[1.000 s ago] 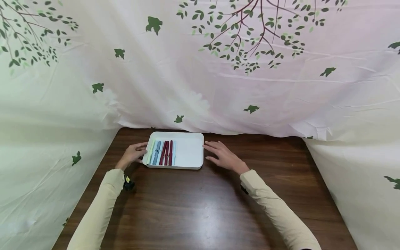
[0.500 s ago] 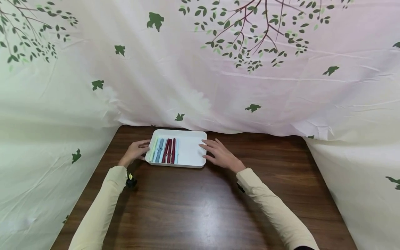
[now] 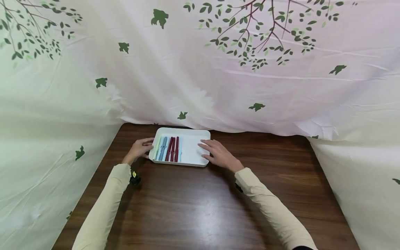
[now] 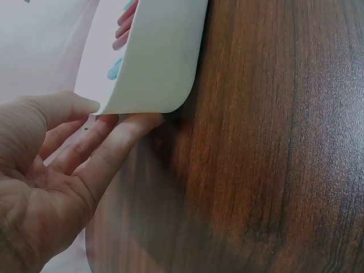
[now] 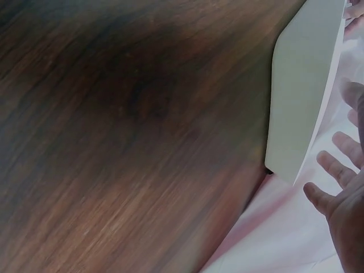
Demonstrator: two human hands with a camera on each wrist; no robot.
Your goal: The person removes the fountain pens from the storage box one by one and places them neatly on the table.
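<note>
A white rectangular tray point(image 3: 194, 152) lies near the far edge of the wooden table. Several slim pens stand side by side in its left half: a pale green pen point(image 3: 157, 148), a grey-blue pen point(image 3: 163, 148), dark red pens point(image 3: 172, 149) and a light blue pen point(image 3: 180, 150). My left hand point(image 3: 139, 150) pinches the tray's left end; in the left wrist view the thumb is at the rim and other fingers press the outer wall. My right hand point(image 3: 220, 155) spreads its fingers over the tray's right rim, and in the right wrist view they are apart from the wall.
The dark wooden table point(image 3: 187, 205) extends toward me and to the right. Behind it and at both sides hangs a pale cloth point(image 3: 175, 80) printed with leaves and birds. Black wrist cameras sit at both cuffs, the left camera point(image 3: 135, 178) showing plainly.
My right hand has moved left, from beside the tray's right edge to over its rim. The left hand stays at the tray's left end. The head view has shifted slightly.
</note>
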